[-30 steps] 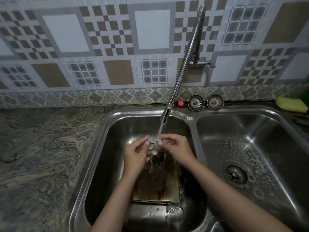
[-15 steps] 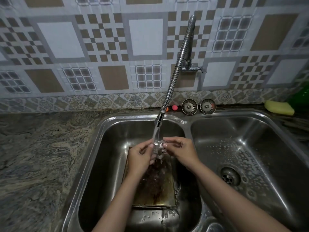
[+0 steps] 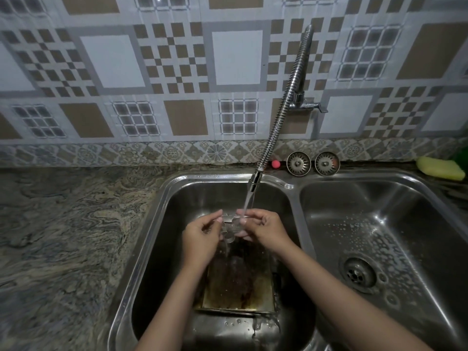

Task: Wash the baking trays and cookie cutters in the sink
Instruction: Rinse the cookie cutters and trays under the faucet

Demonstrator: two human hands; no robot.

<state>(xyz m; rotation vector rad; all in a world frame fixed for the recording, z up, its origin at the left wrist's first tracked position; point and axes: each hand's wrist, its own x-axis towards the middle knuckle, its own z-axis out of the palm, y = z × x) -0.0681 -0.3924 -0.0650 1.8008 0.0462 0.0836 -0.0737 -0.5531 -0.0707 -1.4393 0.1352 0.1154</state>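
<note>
Both hands are over the left basin of the steel double sink (image 3: 162, 224). My left hand (image 3: 200, 236) and my right hand (image 3: 263, 230) pinch a small metal cookie cutter (image 3: 229, 228) between their fingertips, under the water stream falling from the flexible tap (image 3: 283, 112). The cutter is partly hidden by fingers and water, so its shape is unclear. Below the hands a stained, browned baking tray (image 3: 238, 287) lies in the bottom of the left basin, its near edge towards me.
The right basin (image 3: 379, 224) holds soap foam and an open drain (image 3: 358, 273). Two strainer plugs (image 3: 298, 163) and a small red ball (image 3: 275, 164) stand on the back ledge. A yellow sponge (image 3: 440, 168) lies at the far right. Granite counter (image 3: 63, 236) extends left.
The view has shifted slightly. Both hands stay under the stream, still turning the cutter between their fingers; the tray has not moved.
</note>
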